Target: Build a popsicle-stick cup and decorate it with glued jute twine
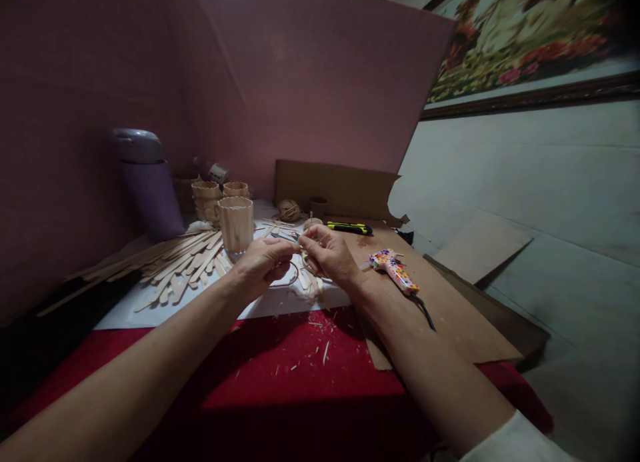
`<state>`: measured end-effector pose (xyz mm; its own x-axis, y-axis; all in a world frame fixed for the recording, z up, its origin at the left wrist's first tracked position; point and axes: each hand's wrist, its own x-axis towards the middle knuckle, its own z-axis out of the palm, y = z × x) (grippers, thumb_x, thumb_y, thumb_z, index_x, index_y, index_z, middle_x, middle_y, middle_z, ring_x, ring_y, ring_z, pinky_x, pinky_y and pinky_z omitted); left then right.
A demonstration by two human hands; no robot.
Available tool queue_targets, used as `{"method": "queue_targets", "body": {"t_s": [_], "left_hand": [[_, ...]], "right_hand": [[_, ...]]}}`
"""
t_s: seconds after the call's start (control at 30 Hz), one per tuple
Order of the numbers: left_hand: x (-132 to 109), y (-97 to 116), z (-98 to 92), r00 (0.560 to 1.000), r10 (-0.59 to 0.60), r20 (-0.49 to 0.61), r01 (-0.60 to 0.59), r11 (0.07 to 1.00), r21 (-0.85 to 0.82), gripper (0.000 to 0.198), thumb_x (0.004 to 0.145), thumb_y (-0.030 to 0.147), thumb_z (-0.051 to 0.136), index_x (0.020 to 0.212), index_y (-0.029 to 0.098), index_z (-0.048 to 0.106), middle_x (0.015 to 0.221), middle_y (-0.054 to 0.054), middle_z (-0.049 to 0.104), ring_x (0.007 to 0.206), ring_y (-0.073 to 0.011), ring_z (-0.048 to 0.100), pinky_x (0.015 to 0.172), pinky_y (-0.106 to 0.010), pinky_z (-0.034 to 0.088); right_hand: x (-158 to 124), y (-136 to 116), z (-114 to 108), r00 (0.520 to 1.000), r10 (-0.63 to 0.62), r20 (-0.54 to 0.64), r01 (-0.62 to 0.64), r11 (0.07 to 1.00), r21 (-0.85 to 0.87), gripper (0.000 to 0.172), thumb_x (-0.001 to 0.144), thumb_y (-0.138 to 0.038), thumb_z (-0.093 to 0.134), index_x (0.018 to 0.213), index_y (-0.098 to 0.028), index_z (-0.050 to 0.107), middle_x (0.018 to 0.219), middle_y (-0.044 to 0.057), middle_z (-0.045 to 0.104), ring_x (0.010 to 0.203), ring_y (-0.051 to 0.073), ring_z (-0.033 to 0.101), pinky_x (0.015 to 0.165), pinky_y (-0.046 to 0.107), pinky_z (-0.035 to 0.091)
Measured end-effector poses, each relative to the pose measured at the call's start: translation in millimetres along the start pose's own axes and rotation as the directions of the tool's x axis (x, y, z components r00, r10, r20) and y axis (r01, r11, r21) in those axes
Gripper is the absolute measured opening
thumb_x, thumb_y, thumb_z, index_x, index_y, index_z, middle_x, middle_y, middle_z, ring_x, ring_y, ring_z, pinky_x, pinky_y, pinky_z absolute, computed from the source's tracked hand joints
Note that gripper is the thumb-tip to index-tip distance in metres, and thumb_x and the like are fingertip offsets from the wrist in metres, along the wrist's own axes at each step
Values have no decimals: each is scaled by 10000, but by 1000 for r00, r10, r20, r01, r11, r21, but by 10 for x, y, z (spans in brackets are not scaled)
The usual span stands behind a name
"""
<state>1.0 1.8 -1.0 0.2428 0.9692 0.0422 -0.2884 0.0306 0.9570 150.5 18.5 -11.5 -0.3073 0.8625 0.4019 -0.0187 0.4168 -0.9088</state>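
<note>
My left hand (265, 264) and my right hand (327, 252) meet above the white sheet, thumbs and fingers pinched close together. What they pinch is too small and too covered by the fingers to make out. A thin curved loop (295, 279) shows just below the left fingertips; I cannot tell whether it is held. Behind the hands, a grey metal blade-like piece (284, 235) lies partly hidden. Left of my left hand stands a cup-shaped holder covered with wooden sticks (237, 225). Several flat wooden craft sticks (187, 262) are fanned out beside it.
On the cardboard at right lie a flowered glue gun (393, 269) and a yellow-black utility knife (350, 229). A twine ball (289, 211) sits at the back. More stick-covered holders (206, 199) and a purple container (153, 199) stand left. Wood scraps dot the red cloth (295, 362).
</note>
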Motion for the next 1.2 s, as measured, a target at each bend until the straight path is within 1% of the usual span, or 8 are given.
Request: {"method": "queue_targets", "body": {"t_s": [0.1,0.2,0.4,0.5,0.67,0.9,1.07,1.2], "left_hand": [[12,13,-13,998,45,-52,-44,999,15,244,584,160,716,472,153,499,392,79,346,324,-20,263,347,-195,137],[27,20,-24,987,85,-135,-81,996,35,209,581,160,709,481,141,526,377,76,359,313,-21,263,343,-195,142],[43,23,-33,954,135,-269,-116,990,85,154,566,163,701,505,128,564,374,62,406,316,-34,298,341,-193,155],[36,24,-33,937,157,-312,-121,984,131,152,556,159,709,500,126,572,361,54,423,324,-45,331,344,-190,169],[26,29,-11,922,177,-344,-114,974,195,155,538,148,714,483,127,571,356,45,447,335,-53,352,350,-190,179],[7,53,19,925,181,-334,-106,967,231,143,533,158,698,476,136,568,357,56,433,335,-54,344,356,-197,175],[18,61,5,932,186,-311,-103,959,265,137,512,153,709,469,133,581,358,54,439,338,-49,328,366,-202,171],[8,72,6,956,152,-251,-71,949,307,121,512,154,717,474,126,606,360,41,448,345,-55,338,370,-209,174]], "right_hand": [[5,0,1,998,48,-35,-45,996,77,450,739,-598,647,893,-234,432,404,-103,536,241,53,332,267,150,209],[11,-4,14,993,105,-62,-96,987,126,499,718,-604,662,898,-243,369,490,-68,619,293,91,477,262,149,273],[-12,16,102,967,223,-126,-216,974,65,402,760,-392,681,865,-253,319,574,-31,648,423,165,626,304,187,365],[-51,21,134,980,81,-180,-118,972,-205,277,767,-269,665,793,-233,391,567,-40,596,436,136,589,375,207,375],[-90,-18,112,962,-235,-138,92,758,-646,225,747,-164,684,887,-209,514,589,-50,556,537,140,539,557,261,385],[-102,-76,77,976,-218,14,125,503,-855,31,861,-189,591,848,-178,617,751,51,681,694,188,600,646,287,364],[-147,-176,68,939,-324,111,217,313,-925,128,872,-178,530,834,-202,650,900,54,682,782,196,560,646,299,327],[-127,-178,53,902,-418,108,265,337,-904,128,838,-142,542,763,-200,628,829,42,668,878,219,534,773,344,323]]}}
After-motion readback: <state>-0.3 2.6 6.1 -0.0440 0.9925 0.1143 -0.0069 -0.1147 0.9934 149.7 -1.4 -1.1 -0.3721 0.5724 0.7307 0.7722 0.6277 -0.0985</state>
